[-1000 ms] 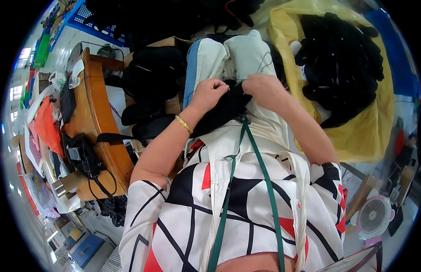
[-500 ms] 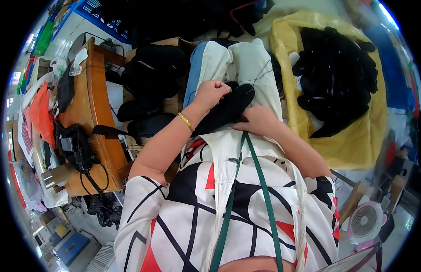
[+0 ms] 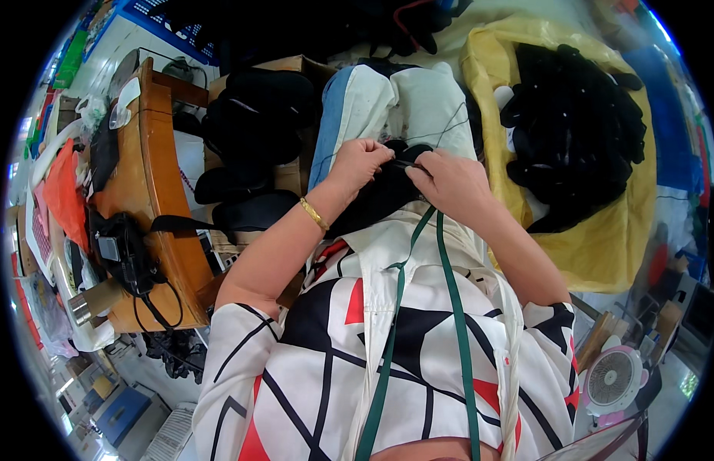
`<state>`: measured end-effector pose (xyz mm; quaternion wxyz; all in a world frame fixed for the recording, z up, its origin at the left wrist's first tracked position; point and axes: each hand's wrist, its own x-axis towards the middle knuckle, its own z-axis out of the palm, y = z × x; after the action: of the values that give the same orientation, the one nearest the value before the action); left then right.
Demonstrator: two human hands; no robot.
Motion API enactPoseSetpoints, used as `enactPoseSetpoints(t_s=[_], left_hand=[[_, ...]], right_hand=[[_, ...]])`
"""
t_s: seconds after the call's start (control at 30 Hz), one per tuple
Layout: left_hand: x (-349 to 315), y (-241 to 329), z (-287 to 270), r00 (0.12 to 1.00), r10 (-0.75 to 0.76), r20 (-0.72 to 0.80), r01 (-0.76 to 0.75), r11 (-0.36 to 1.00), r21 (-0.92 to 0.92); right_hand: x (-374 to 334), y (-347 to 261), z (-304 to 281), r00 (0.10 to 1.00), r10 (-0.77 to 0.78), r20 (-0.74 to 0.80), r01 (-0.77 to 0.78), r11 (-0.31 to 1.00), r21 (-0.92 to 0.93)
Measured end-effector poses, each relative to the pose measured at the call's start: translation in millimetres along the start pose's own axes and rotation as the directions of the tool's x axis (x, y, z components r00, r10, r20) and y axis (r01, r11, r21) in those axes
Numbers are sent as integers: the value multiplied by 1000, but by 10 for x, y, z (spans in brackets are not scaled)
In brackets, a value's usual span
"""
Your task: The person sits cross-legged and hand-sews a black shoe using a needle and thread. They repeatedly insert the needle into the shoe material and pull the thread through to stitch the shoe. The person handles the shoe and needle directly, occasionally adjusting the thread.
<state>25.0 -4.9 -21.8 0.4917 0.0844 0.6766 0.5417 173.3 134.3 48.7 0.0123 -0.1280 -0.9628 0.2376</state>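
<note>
A long, black, padded fabric piece (image 3: 364, 203) with rounded ends lies across my lap. My left hand (image 3: 361, 165), with a gold bracelet at the wrist, is closed in a pinch over its far end. What is between those fingertips is too small to make out. My right hand (image 3: 451, 183) is closed around a small dark tool (image 3: 404, 163), whose tip points toward the left fingertips. Its kind is mostly hidden by the fingers. A green ribbon (image 3: 458, 307) hangs in a loop down my front and runs up to the right hand.
At the right stands a yellow-lined container (image 3: 572, 257) heaped with black fabric pieces (image 3: 576, 138). More black padded pieces (image 3: 257, 115) are stacked over a cardboard box on the left, beside a wooden table (image 3: 153, 154). A small fan (image 3: 614, 380) stands at lower right.
My right hand has moved up from the near side of the black piece to its far end, beside the left fingertips. The ribbon's upper end has followed it. The left hand has hardly moved.
</note>
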Motion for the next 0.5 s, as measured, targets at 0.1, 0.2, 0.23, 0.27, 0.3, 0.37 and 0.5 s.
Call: enactPoseSetpoints(t_s=[0.1,0.2,0.23,0.27,0.3,0.37,0.5], left_hand=[[-1,-32,-19,1000,-10,-12,9,999,-33],[5,-44,-18,1000,-13,-10,13,999,-47],[5,-42,-14,1000,-9,-9,9,999,-50],[5,-39,-9,1000,-5,-8,4,999,-52],[7,-42,-7,1000,-1,-7,1,999,-54],[18,-58,-16,1000,-1,-4,1,998,-60],[10,-51,-15,1000,3,-1,-3,999,-50]], right_hand=[[94,-19,53,1000,1,-3,-1,996,-87],[136,13,116,1000,-3,-10,2,996,-90],[144,28,134,1000,-10,-14,9,996,-85],[150,37,147,1000,-17,-18,15,997,-80],[155,39,154,1000,-19,-11,18,996,-88],[166,32,157,1000,-24,-1,24,994,-105],[176,41,178,1000,-27,11,28,994,-103]])
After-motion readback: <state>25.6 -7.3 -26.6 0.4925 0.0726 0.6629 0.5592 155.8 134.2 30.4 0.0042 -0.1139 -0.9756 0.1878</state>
